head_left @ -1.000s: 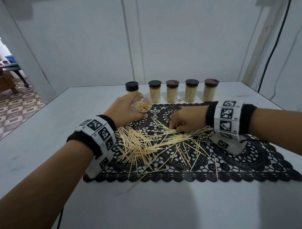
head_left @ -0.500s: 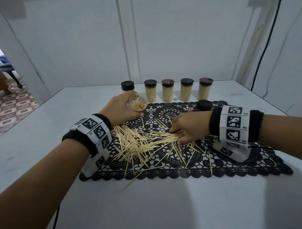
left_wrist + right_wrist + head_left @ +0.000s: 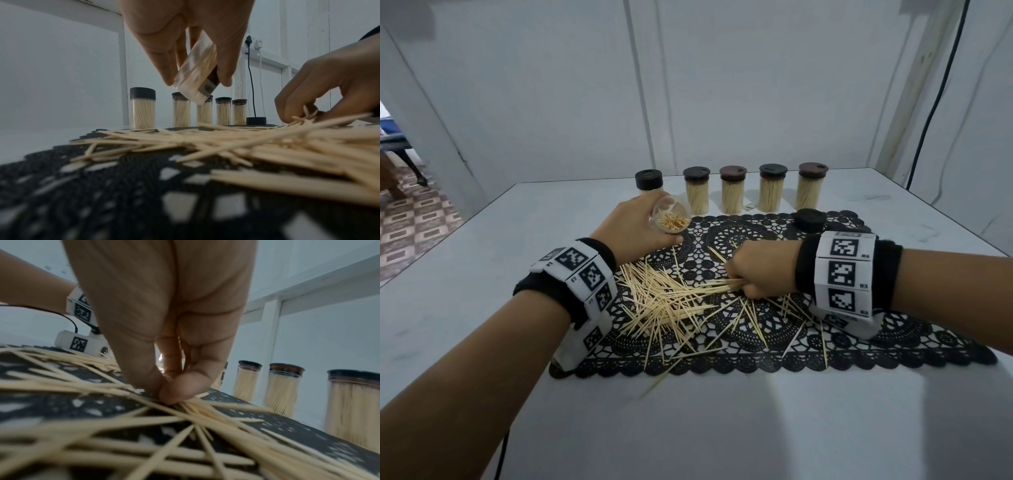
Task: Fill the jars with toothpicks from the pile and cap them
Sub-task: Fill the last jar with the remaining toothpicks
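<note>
My left hand (image 3: 635,228) grips a clear open jar (image 3: 671,218), tilted with its mouth toward me and partly filled with toothpicks; the same jar (image 3: 196,71) shows between the fingers in the left wrist view. A pile of toothpicks (image 3: 664,301) is spread over the black lace mat (image 3: 893,339). My right hand (image 3: 760,274) pinches a bunch of toothpicks (image 3: 714,287) at the pile's right side, thumb and fingertips (image 3: 179,391) pressed together on them. A loose black cap (image 3: 810,219) lies on the mat behind the right wrist.
Several capped jars full of toothpicks (image 3: 732,190) stand in a row at the back of the white table (image 3: 722,428). A few stray toothpicks (image 3: 654,385) lie past the mat's front edge. A black cable (image 3: 928,116) hangs down the right wall.
My right hand has closed from raking the pile into a pinch around a bunch of toothpicks. The left hand keeps the tilted jar in about the same place.
</note>
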The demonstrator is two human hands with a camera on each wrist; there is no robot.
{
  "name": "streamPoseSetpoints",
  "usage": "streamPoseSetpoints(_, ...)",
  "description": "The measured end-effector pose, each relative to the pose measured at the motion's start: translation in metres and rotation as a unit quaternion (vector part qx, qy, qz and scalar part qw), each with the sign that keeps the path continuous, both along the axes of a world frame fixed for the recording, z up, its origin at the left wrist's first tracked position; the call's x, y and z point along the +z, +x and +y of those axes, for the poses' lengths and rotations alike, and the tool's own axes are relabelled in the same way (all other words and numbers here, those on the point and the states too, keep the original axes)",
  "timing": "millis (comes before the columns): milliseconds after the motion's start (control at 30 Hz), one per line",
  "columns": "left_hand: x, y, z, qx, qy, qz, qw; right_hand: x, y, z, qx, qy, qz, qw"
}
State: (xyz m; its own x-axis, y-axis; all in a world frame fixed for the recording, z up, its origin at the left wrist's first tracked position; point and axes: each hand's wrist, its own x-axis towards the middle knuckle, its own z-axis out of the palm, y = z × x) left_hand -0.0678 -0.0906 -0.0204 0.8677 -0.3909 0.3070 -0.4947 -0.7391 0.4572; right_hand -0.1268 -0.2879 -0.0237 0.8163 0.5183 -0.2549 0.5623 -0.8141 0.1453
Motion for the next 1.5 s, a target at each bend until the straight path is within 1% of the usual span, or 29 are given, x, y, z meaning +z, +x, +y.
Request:
streamPoseSetpoints(333,-0.001,0.001,0.0,0.003,0.0,-0.001,1.0,-0.003,-0.003,0.002,0.021,-0.009,-0.017,1.0)
streamPoseSetpoints(400,-0.001,0.001,0.0,0.004,-0.001,0.003,1.0,-0.003,-0.002,0.001,0.025,0.004,-0.013,1.0)
streamPoseSetpoints(467,-0.001,0.001,0.001,0.001,-0.005,0.008,1.0,-0.002,0.0,-0.002,0.014,0.041,-0.002,0.999)
streamPoseSetpoints(533,-0.002,0.001,0.001,0.002,-0.003,0.014,1.0,0.003,0.003,-0.008,0.009,0.088,-0.015,0.996)
streamPoseSetpoints(633,-0.001,0.0,0.001,0.008,0.01,0.02,1.0,0.013,0.006,-0.021,-0.025,0.197,-0.011,0.98)
streamPoseSetpoints(700,0.0,0.0,0.0,0.01,0.021,0.027,0.999,0.023,0.006,-0.027,-0.061,0.3,0.014,0.952)
streamPoseSetpoints(767,0.001,-0.002,-0.001,0.012,0.029,0.036,0.999,0.034,0.006,-0.028,-0.071,0.42,0.023,0.905)
streamPoseSetpoints(800,0.001,-0.002,-0.001,0.013,0.032,0.041,0.999,0.04,0.006,-0.026,-0.071,0.483,0.03,0.872)
streamPoseSetpoints(867,0.0,-0.002,-0.002,0.009,0.04,0.049,0.998,0.051,0.008,-0.017,-0.067,0.606,0.054,0.791)
streamPoseSetpoints(900,0.0,-0.002,-0.002,0.005,0.042,0.054,0.998,0.056,0.01,-0.012,-0.06,0.65,0.061,0.755)
streamPoseSetpoints(933,-0.001,-0.002,-0.002,0.001,0.044,0.06,0.997,0.059,0.013,-0.006,-0.053,0.679,0.059,0.73)
streamPoseSetpoints(967,-0.001,-0.002,-0.002,-0.002,0.045,0.067,0.997,0.061,0.016,0.001,-0.046,0.696,0.051,0.715)
streamPoseSetpoints(1000,0.0,-0.003,-0.003,-0.004,0.047,0.072,0.996,0.062,0.019,0.009,-0.042,0.702,0.045,0.71)
streamPoseSetpoints(1067,0.0,-0.005,-0.004,-0.006,0.051,0.077,0.996,0.06,0.024,0.021,-0.036,0.694,0.048,0.717)
streamPoseSetpoints(1133,0.001,-0.007,-0.005,-0.008,0.05,0.079,0.996,0.052,0.029,0.029,-0.036,0.673,0.057,0.737)
streamPoseSetpoints(1167,0.002,-0.008,-0.005,-0.011,0.044,0.08,0.996,0.046,0.033,0.03,-0.036,0.653,0.045,0.755)
streamPoseSetpoints(1233,0.003,-0.009,-0.006,-0.02,0.033,0.082,0.996,0.036,0.039,0.03,-0.041,0.588,-0.021,0.808)
streamPoseSetpoints(1267,0.003,-0.009,-0.006,-0.022,0.032,0.082,0.996,0.032,0.041,0.029,-0.04,0.555,-0.053,0.829)
streamPoseSetpoints(1300,0.003,-0.009,-0.006,-0.02,0.034,0.082,0.996,0.028,0.042,0.029,-0.039,0.529,-0.071,0.844)
streamPoseSetpoints(1367,0.003,-0.008,-0.006,-0.014,0.042,0.084,0.996,0.021,0.041,0.031,-0.033,0.501,-0.079,0.861)
streamPoseSetpoints(1433,0.003,-0.007,-0.006,-0.007,0.048,0.085,0.995,0.019,0.039,0.033,-0.048,0.489,-0.083,0.867)
streamPoseSetpoints(1500,0.003,-0.007,-0.006,-0.011,0.063,0.085,0.994,0.018,0.037,0.033,-0.065,0.481,-0.068,0.872)
